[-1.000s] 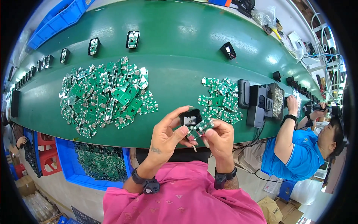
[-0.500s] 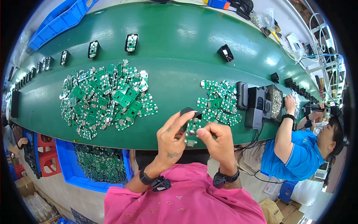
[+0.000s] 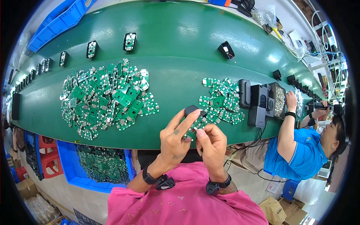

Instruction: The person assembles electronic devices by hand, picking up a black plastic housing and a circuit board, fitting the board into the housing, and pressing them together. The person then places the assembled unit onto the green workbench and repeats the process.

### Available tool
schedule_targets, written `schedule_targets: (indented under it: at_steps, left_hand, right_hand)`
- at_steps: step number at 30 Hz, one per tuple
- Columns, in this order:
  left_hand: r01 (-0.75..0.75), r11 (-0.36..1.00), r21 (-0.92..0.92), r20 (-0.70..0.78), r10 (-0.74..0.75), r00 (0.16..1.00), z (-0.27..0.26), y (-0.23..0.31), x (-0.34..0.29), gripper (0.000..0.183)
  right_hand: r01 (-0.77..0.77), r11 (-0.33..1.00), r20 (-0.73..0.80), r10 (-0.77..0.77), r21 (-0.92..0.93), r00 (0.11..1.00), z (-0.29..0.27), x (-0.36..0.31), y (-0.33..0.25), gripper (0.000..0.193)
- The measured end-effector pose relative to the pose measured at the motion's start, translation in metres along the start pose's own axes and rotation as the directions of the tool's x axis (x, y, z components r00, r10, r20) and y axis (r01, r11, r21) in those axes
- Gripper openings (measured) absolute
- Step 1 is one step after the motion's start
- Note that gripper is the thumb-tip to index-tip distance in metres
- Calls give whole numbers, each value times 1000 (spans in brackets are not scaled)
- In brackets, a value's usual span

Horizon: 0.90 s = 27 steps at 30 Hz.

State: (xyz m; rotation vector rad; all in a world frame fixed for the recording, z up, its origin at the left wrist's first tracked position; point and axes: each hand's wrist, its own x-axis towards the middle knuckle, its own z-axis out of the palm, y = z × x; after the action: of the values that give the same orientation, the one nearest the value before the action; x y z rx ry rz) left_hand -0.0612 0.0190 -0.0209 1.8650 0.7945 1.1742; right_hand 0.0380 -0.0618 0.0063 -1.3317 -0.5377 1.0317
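Green circuit board point(image 3: 196, 126) between both hands, below black case point(image 3: 193, 110) at its 12 o'clock. Left hand point(image 3: 173, 138): fingers wrapped over case. Right hand point(image 3: 213, 144): thumb and fingers pinching board's edge at 4 o'clock. Outward from board: small board pile point(image 3: 221, 100) at 1–2 o'clock, large board pile point(image 3: 108, 98) near 10, blue bin point(image 3: 68, 170) holding boards at 8, blue-shirted co-worker point(image 3: 296, 153) past 3.
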Motion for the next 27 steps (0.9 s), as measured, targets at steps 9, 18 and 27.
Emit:
schedule_targets:
  at_steps: [9, 18, 27]
  left_hand:
    - [89, 994, -67, 188, -75, 979, -6, -8, 2, 54]
    - [321, 929, -183, 311, -255, 916, -13, -13, 0, 60]
    - [662, 579, -477, 407, -521, 750, -45, -11, 3, 54]
  right_hand:
    - [72, 938, 245, 14, -339, 969, -38, 15, -14, 21]
    - [79, 897, 200, 10, -435, 980, -29, 28, -7, 21]
    - [124, 844, 146, -54, -521, 988, 4, 35, -5, 20]
